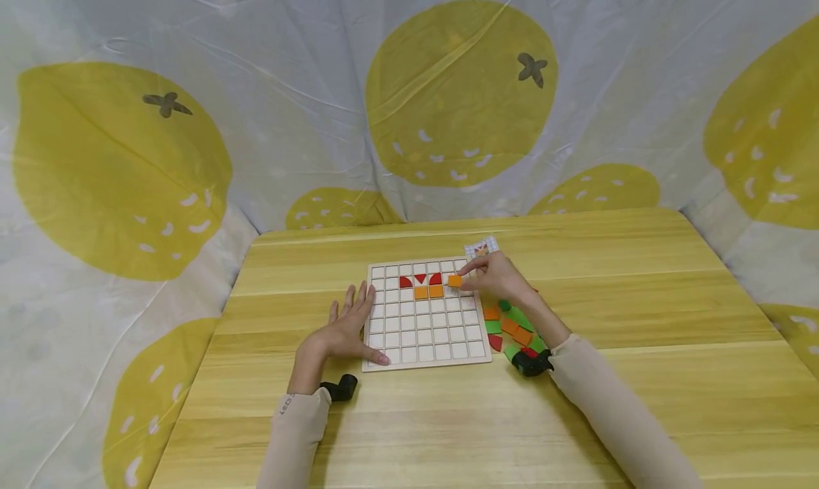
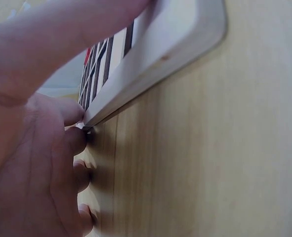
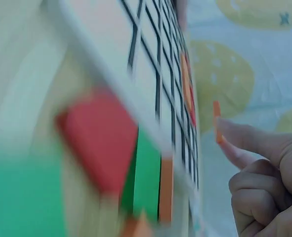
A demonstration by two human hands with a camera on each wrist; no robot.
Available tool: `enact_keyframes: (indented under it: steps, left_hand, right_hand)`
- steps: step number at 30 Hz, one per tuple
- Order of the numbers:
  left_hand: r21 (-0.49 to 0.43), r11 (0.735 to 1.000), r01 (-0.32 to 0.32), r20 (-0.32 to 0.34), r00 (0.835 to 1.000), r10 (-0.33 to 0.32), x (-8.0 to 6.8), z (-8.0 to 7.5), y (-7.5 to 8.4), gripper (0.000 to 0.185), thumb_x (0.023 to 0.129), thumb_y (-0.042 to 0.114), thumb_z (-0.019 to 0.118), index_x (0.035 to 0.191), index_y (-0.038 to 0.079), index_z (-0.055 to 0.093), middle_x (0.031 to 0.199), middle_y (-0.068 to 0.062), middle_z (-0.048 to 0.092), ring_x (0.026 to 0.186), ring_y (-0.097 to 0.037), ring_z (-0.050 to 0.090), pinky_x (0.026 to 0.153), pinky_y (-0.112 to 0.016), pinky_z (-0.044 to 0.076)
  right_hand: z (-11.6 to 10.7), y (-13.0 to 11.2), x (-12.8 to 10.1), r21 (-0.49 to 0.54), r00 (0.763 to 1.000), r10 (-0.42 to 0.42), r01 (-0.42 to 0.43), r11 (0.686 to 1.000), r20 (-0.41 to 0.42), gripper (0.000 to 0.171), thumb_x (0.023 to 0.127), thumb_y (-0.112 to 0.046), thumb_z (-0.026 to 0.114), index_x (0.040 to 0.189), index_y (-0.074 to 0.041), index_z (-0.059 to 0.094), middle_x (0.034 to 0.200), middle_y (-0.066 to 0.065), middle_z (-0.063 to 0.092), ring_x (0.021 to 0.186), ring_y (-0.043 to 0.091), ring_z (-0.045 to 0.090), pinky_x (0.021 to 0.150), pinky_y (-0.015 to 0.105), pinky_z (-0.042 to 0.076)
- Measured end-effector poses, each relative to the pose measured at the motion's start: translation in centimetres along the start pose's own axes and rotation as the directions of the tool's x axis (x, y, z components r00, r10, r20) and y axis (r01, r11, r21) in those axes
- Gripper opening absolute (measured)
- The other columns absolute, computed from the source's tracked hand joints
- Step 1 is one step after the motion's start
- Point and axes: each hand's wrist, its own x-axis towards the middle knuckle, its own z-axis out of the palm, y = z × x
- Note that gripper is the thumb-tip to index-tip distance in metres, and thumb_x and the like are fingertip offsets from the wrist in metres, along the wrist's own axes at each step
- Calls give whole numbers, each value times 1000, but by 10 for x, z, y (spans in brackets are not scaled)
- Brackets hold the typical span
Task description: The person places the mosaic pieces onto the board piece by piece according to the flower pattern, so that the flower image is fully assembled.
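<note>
A white grid board [image 1: 409, 330] with a pale wooden frame lies on the table. Two red quarter-round tiles with a red triangle [image 1: 420, 278] between them form a row near its top, and two orange square tiles [image 1: 428, 291] sit right below. My left hand [image 1: 345, 330] rests at the board's left side, fingers spread, thumb on the lower left corner. Between thumb and index finger my right hand [image 1: 495, 276] pinches an orange square tile [image 1: 455, 281] over the upper right of the grid. In the right wrist view this tile [image 3: 217, 122] stands edge-on, its other fingers curled.
Several loose green, orange and red tiles [image 1: 510, 327] lie in a heap right of the board, under the right forearm. A small pattern card [image 1: 481, 248] lies behind the board's upper right corner. A lemon-print cloth [image 1: 307, 105] hangs around the wooden table [image 1: 409, 432].
</note>
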Motion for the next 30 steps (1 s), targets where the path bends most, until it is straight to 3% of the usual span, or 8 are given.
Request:
enact_keyframes:
  steps: [3,6,9,14,18,20,24,30]
  left_hand:
    - [2,1000,5,2,1000,-5,-1,0,0,143,73,49,92,165,7,-9,172,-14,-23,157,-37,-29,124,-66,-19]
    - [4,1000,1,-2,1000,-1,-2,0,-1,142,74,49,91,165,6,-8,172,-15,-21,158,-38,-27,124,-67,-18]
    - [6,1000,0,-6,1000,0,-1,-1,0,142,73,50,91,165,6,-7,172,-15,-21,158,-39,-26,124,-67,-17]
    - [13,1000,7,-8,1000,-7,-1,-2,0,141,74,50,91,165,5,-6,172,-16,-21,158,-39,-25,124,-67,-16]
    - [17,1000,8,-7,1000,-8,-1,-2,2,141,74,50,91,165,5,-7,172,-16,-20,158,-40,-25,124,-68,-16]
    - [17,1000,12,-7,1000,-12,-1,-2,2,142,73,50,91,166,6,-7,172,-16,-20,158,-39,-25,124,-67,-16]
    - [15,1000,15,-7,1000,-15,-1,-2,1,142,73,50,91,165,7,-8,172,-16,-20,158,-39,-26,124,-67,-17]
    - [7,1000,16,-4,1000,-16,-1,-1,1,142,74,50,91,165,6,-8,173,-15,-19,158,-38,-26,124,-66,-18]
  right_hand:
    - [20,-11,7,-5,998,-29,29,1000,54,22,85,-13,85,105,-6,81,56,-5,30,52,12,20,53,25,23]
    - [39,-22,15,-23,996,-32,34,999,87,20,84,-13,86,102,-8,81,64,-2,47,58,15,26,57,27,26]
    - [54,-29,21,-59,996,-20,25,998,82,17,82,-14,88,98,-11,82,95,3,70,74,15,39,67,28,33]
    - [70,-37,28,-88,998,-7,12,996,57,18,81,-13,89,97,-10,82,126,13,73,78,16,44,69,28,36]
    - [74,-37,28,-61,999,-12,14,998,45,19,80,-11,89,97,-8,82,108,12,74,62,13,36,59,26,31]
    - [74,-35,28,-32,999,-17,18,999,49,19,80,-9,88,98,-8,82,85,5,70,56,11,32,55,25,28]
    - [75,-33,28,-4,998,-19,19,1000,59,20,81,-9,87,101,-10,83,75,1,64,53,9,28,53,23,24]
    - [75,-33,28,-11,998,-29,29,1000,47,19,82,-10,87,101,-9,84,90,9,71,57,10,26,55,23,22]
